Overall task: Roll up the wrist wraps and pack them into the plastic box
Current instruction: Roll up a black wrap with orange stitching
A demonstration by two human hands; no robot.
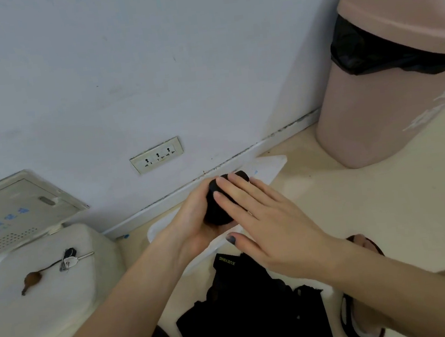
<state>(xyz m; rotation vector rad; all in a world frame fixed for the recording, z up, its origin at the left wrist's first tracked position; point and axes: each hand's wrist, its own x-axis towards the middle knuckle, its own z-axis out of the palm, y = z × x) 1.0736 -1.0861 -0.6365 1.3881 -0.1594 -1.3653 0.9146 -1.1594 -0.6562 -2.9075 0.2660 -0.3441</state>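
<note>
A black rolled wrist wrap (218,210) sits in my left hand (194,224), whose fingers curl around it from below. My right hand (263,219) lies over the roll with straight fingers pressing on its top. Both hands hover above a clear plastic box (271,165) standing on the floor against the wall; most of the box is hidden behind them. A pile of loose black wrist wraps (248,304) with yellow and white lettering lies on the floor just below my hands.
A pink trash bin (389,88) with a black liner stands at the right. A white stool (49,293) at the left carries keys (68,259). A wall socket (156,155) sits low on the wall. My sandalled feet (357,316) flank the pile.
</note>
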